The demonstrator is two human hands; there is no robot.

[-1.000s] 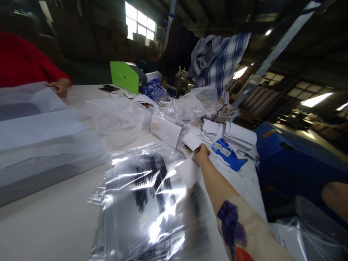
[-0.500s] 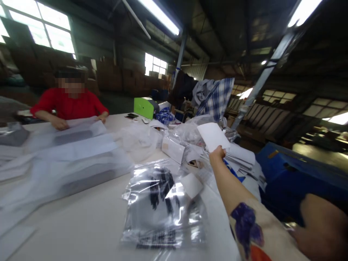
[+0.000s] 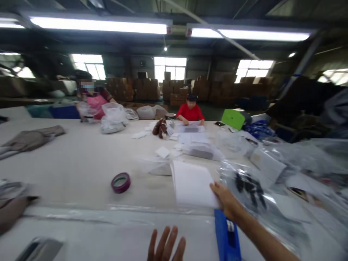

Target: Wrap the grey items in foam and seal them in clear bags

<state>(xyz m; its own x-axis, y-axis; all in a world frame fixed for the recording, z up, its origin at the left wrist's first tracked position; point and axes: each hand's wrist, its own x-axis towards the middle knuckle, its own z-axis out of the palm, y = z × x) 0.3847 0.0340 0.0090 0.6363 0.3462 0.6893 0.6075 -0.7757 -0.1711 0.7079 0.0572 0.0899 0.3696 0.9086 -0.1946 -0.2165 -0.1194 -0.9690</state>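
My right hand (image 3: 224, 197) pinches the right edge of white paper sheets (image 3: 193, 183), held out over the table. Low in the view, my left hand (image 3: 166, 246) has its fingers spread with nothing in them. It is over a large clear plastic bag (image 3: 103, 228) lying along the near side. Just below my right wrist lies a blue tool (image 3: 227, 235), perhaps a tape dispenser. A purple roll of tape (image 3: 122, 189) lies left of the sheets.
Clear bags with black print (image 3: 248, 185) and loose papers (image 3: 293, 208) crowd the right side. Grey-brown folded garments (image 3: 32, 139) lie at left. Across the table (image 3: 81, 156), a person in red (image 3: 191, 112) handles white material; a person in pink (image 3: 96, 103) stands farther left.
The view has swung left. My right hand has brought the white paper from above the heap on the right to the table before me. My left hand has come into view.
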